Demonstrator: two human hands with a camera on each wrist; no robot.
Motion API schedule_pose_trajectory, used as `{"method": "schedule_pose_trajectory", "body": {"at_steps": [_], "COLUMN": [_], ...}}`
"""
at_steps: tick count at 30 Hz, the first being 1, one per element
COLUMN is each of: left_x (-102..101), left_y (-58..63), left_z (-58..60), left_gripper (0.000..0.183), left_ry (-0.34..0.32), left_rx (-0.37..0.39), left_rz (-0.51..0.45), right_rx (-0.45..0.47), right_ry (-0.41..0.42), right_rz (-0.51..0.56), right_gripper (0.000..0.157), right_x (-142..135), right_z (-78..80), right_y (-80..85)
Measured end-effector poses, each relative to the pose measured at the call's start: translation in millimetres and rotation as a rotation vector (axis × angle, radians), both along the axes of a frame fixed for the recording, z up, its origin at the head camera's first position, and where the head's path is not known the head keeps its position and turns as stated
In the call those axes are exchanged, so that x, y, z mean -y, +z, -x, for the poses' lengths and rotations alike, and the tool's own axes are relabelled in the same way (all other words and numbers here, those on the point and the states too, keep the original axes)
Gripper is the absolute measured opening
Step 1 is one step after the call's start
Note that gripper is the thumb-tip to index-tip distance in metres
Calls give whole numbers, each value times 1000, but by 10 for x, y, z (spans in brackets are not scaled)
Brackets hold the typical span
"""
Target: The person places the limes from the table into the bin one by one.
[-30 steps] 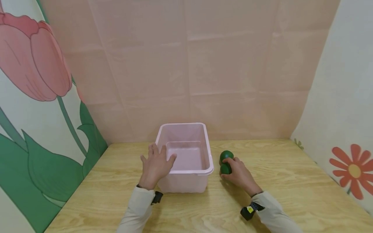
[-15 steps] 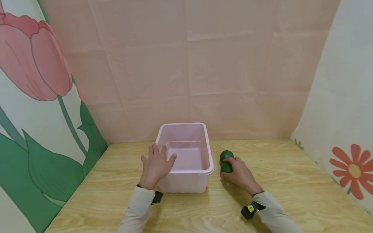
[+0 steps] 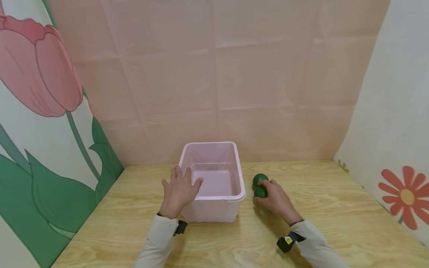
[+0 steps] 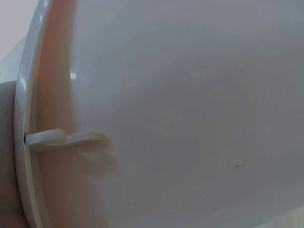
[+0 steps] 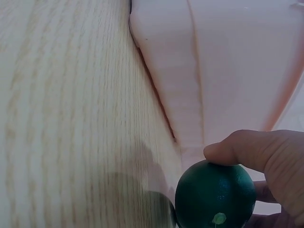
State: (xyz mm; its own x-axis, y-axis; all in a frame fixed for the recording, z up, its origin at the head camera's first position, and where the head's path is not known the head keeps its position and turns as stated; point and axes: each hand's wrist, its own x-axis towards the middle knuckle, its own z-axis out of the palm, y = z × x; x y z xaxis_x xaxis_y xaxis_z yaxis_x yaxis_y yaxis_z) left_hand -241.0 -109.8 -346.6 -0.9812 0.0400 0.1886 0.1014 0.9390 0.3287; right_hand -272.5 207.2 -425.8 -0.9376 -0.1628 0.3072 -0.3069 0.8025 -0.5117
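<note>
Closest to me, at the bottom of the frame, two pale sleeves (image 3: 318, 242) reach in, each wrist wearing a small black device (image 3: 285, 244). Left of centre, the person's left hand (image 3: 179, 190) rests over the near left rim of a pink bin (image 3: 211, 209), its fingers spread wide. Right of centre, the right hand (image 3: 277, 201) has thumb and fingers curled round a dark green ball (image 3: 260, 192), which sits just beside the bin's right side and, in the right wrist view, shows a pale green spot. Directly beyond it is a second green ball (image 3: 260, 179); the fingers hide the join, so I can't fairly say whether the two touch. The bin stands mid-frame on a wood-grain table (image 3: 335, 193), its open top facing up. Past the table's far edge hangs a creased pinkish-tan backdrop (image 3: 214, 74). A large painted tulip (image 3: 40, 70) fills the upper left, above broad green leaves (image 3: 60, 197), and a red flower (image 3: 407, 197) marks the pale wall at lower right.
</note>
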Motion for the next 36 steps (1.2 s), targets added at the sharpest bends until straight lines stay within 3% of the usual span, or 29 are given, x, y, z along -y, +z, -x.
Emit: {"method": "schedule_pose_trajectory", "body": {"at_steps": [36], "left_x": [-5], "left_y": [11], "left_z": [-19], "left_gripper": [70], "left_ry": [-4], "left_rx": [-2], "left_rz": [-3], "right_rx": [10], "right_ry": [-52], "right_rz": [38], "right_gripper": [50], "right_x": [12], "right_z": [18], "right_y": [28]}}
